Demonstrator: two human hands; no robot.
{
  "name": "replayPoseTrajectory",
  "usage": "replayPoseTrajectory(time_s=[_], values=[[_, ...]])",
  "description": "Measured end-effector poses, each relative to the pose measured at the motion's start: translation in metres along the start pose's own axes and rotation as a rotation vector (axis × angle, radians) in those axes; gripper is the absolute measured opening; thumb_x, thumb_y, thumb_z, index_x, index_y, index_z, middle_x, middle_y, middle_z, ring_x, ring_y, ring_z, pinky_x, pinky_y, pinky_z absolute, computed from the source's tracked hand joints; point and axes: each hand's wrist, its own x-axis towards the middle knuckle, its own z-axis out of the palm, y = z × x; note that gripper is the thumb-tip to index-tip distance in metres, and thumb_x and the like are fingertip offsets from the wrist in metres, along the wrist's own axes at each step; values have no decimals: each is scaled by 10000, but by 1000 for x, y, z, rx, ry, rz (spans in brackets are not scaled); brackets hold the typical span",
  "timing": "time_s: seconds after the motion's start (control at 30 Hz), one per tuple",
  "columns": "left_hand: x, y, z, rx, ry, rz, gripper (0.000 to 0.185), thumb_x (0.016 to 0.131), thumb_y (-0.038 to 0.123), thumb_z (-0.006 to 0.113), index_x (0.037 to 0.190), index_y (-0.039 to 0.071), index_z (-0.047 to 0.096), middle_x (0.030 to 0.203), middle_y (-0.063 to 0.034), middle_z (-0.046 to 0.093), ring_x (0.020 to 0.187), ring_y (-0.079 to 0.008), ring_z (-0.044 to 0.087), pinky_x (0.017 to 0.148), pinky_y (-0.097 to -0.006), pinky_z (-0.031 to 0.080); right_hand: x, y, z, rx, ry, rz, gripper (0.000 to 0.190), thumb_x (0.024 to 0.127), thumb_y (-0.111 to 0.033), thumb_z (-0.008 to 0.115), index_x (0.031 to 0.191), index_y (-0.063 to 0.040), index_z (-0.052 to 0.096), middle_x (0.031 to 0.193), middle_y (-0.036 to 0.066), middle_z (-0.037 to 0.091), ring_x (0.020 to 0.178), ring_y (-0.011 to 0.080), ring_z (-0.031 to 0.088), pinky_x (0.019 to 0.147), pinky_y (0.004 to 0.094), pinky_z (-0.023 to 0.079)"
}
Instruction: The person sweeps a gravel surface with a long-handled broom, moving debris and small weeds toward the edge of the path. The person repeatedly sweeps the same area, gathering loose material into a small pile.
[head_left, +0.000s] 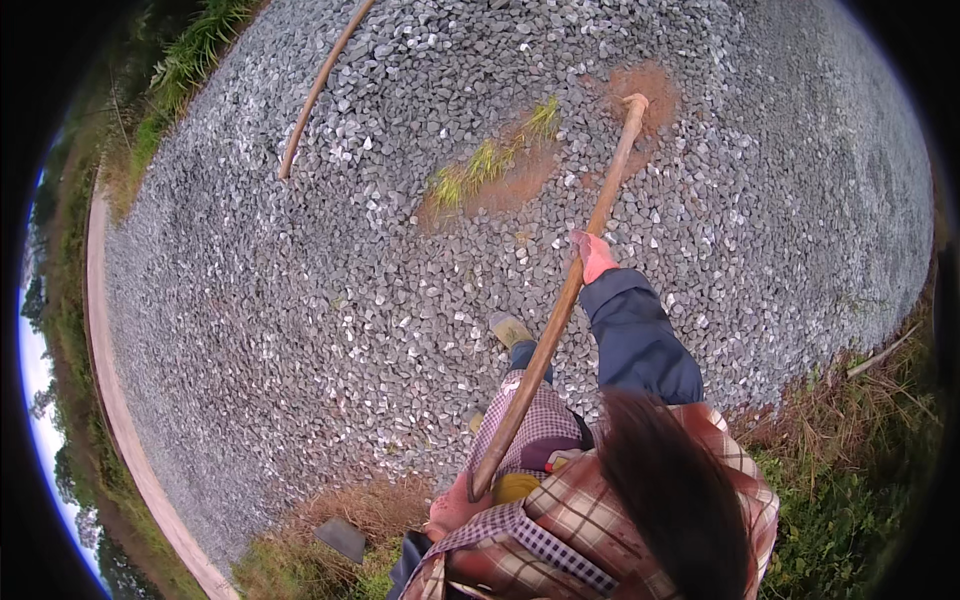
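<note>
A long wooden handle (556, 322) slants across the view, its far end and the tool's head low at a patch of reddish soil (651, 88) in the gravel. My right hand (596, 255), in a pink glove, is closed around the handle partway along it. Near the handle's butt end, my left hand (455, 507), also in a pink glove, grips it close to my waist. A tuft of yellow-green grass (480, 166) grows from bare soil left of the tool's far end. The blade is not clearly visible.
Grey gravel (322, 315) covers the ground around my feet. A second wooden handle (319, 90) reaches in at the upper left. Behind me are dry grass, weeds (832, 502) and a dark flat piece (341, 539). A pale road (112, 360) curves along the left.
</note>
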Motion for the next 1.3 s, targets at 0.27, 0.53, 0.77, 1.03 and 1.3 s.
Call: replayPoseTrajectory(time_s=[0.27, 0.53, 0.77, 1.03, 1.3], values=[[-29, -78, 35, -165, 11, -42, 488, 753, 373, 681, 1117, 111, 487, 939, -195, 622, 939, -366, 599, 763, -426, 454, -19, 90, 19, 416, 19, 10, 102, 796, -115, 618, 771, -27, 572, 676, 42, 550, 583, 169, 535, 533, 307, 456], [-67, -174, 78, -289, 88, 183, 443, 769, 364, 656, 1087, 112, 477, 901, -211, 622, 893, -402, 597, 716, -441, 452, -61, 175, 6, -29, -272, -9, 221, 875, -231, 529, 812, -23, 573, 652, 41, 513, 551, 160, 492, 542, 306, 431], [-98, -238, 127, -401, 143, 299, 409, 780, 376, 631, 1009, 57, 518, 855, -202, 616, 836, -389, 598, 705, -424, 454, -128, 228, 14, -633, -387, -229, 293, 913, -310, 463, 889, -38, 568, 663, 69, 525, 534, 206, 530, 520, 350, 453], [-170, -445, 260, -198, 563, -326, 324, 708, 380, 645, 826, 94, 549, 714, -104, 611, 698, -314, 614, 643, -411, 472, -355, 359, 63, -508, -635, 276, 272, 859, -354, 488, 864, -82, 495, 722, 85, 550, 621, 258, 554, 620, 391, 481], [-362, -522, 487, -355, 578, -888, 277, 630, 300, 682, 721, 64, 570, 668, -136, 612, 669, -337, 607, 622, -416, 477, -648, 516, 25, -383, -406, 1484, 377, 757, -156, 738, 1009, -105, 462, 950, 76, 483, 947, 287, 494, 891, 562, 429]])
